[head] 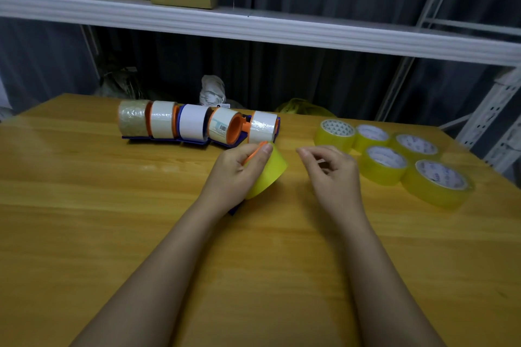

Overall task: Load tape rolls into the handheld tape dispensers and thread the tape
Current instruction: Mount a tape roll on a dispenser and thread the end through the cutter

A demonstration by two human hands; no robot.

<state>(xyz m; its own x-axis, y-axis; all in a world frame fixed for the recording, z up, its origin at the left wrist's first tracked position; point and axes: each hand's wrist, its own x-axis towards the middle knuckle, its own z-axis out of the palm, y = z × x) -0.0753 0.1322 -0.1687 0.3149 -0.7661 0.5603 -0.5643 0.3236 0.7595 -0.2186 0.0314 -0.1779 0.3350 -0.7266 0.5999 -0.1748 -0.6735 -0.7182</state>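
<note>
- Yellow tape roll [267, 173] sits on a blue-and-orange dispenser [255, 153] mid-table, left hand [236, 170] curled round both.
- Right hand [329, 166] just beside, fingers loosely curled; whether it pinches a tape end, can't tell.
- Five loaded dispensers [197, 125] lined up behind.
- Five spare yellow rolls [394, 158] off right on the wooden table [112, 205].

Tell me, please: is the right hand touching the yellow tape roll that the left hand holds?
Apart. The head view shows bare table between the right hand and the yellow tape roll gripped by the left hand.
</note>
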